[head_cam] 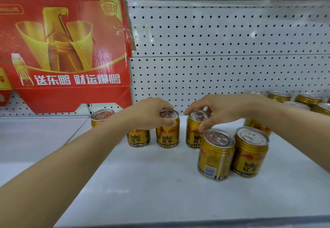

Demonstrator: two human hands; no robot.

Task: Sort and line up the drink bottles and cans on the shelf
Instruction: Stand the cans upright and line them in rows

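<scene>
Progress partial. Left hand (151, 113) grips one gold can (167, 129) by its rim; right hand (219, 108) pinches the neighbouring can (195, 131) at 3 o'clock of it. Two front cans (232, 153) at 5 o'clock stand unaligned on the shelf (142, 183); judged roughly half done.

On the shelf (142, 183), two cans (232, 153) stand before a row of cans (167, 135), a carton (67, 53) behind left.
</scene>
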